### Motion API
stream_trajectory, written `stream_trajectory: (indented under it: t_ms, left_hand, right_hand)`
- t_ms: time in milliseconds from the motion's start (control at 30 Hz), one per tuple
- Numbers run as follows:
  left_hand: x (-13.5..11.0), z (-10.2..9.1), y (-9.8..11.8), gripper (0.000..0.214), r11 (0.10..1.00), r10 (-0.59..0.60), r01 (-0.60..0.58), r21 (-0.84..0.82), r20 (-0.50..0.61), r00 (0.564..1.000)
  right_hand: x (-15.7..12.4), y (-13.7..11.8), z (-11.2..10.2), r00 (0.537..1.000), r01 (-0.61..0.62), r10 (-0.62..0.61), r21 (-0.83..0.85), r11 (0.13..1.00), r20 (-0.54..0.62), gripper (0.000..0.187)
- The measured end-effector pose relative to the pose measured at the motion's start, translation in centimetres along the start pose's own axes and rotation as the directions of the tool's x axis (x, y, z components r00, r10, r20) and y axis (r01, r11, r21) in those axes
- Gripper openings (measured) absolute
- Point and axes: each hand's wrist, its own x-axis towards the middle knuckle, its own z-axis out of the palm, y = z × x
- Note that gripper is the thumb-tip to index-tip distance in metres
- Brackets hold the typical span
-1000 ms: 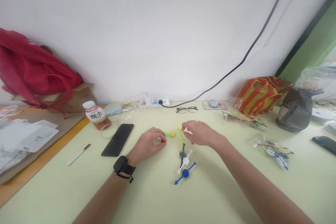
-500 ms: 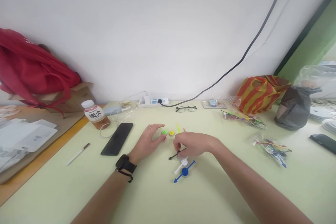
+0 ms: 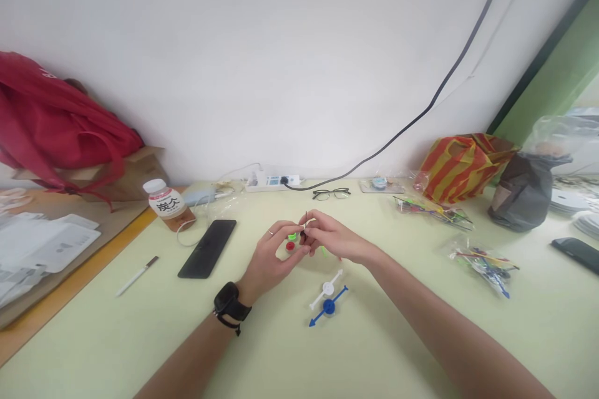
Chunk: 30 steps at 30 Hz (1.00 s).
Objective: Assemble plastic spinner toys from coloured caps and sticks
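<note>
Black spinner (image 3: 302, 234) pinched in your right hand (image 3: 333, 237), left hand (image 3: 270, 256) curled close, hold unclear; likely two-handed fitting, next calling for steady fingertips.

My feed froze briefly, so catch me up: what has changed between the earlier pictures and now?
The right hand has picked up the black spinner, carrying it leftward and away from the wearer to meet the left hand; its arrow now points upward. The left hand has let go of the red disc. The white spinner, blue spinner and glasses stayed put.
</note>
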Motion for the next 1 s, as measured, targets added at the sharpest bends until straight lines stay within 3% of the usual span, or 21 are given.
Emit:
stream_trajectory:
  t_ms: [167, 333, 433, 567, 700, 767, 867, 1000]
  left_hand:
    - [0.0, 0.3, -0.4, 0.019, 1.000, -0.005, 0.005, -0.012, -0.027, 1.000]
    - [-0.4, 0.7, 0.0, 0.005, 0.999, -0.001, 0.002, -0.038, 0.042, 0.999]
    - [-0.5, 1.0, 0.3, 0.005, 0.999, -0.036, 0.039, -0.027, 0.083, 0.996]
    - [-0.7, 1.1, 0.1, 0.008, 0.998, -0.055, 0.056, 0.001, 0.221, 0.974]
    - [-0.9, 1.1, -0.5, 0.006, 0.996, -0.092, 0.087, 0.031, 0.304, 0.948]
    - [-0.9, 1.0, -0.9, 0.006, 0.996, -0.087, 0.077, 0.043, 0.316, 0.945]
    - [-0.7, 0.5, -1.5, 0.007, 0.996, 0.009, -0.037, 0.086, 0.298, 0.954]
    - [-0.4, -0.3, -2.0, 0.013, 0.966, 0.051, -0.110, 0.233, 0.245, 0.968]
  right_hand:
    - [0.1, 0.3, -0.1, 1.000, 0.005, -0.004, -0.072, 0.997, 0.011, 0.012]
    - [0.4, 1.4, 0.5, 1.000, 0.003, -0.001, -0.165, 0.986, 0.015, 0.015]
    - [0.9, 2.1, 0.2, 0.994, -0.005, -0.032, -0.346, 0.938, -0.102, 0.015]
    - [1.3, 2.5, -2.4, 0.959, -0.119, -0.014, -0.443, 0.888, -0.284, 0.033]
    - [0.8, 3.1, -5.6, 0.911, -0.304, 0.031, -0.620, 0.723, -0.411, 0.035]
    - [0.4, 3.4, -6.4, 0.912, -0.356, 0.105, -0.638, 0.683, -0.397, 0.030]
    - [0.0, 3.5, -6.4, 0.922, -0.369, 0.174, -0.649, 0.665, -0.345, 0.022]
    - [-0.5, 2.2, -5.6, 0.949, -0.308, 0.154, -0.693, 0.652, -0.276, 0.012]
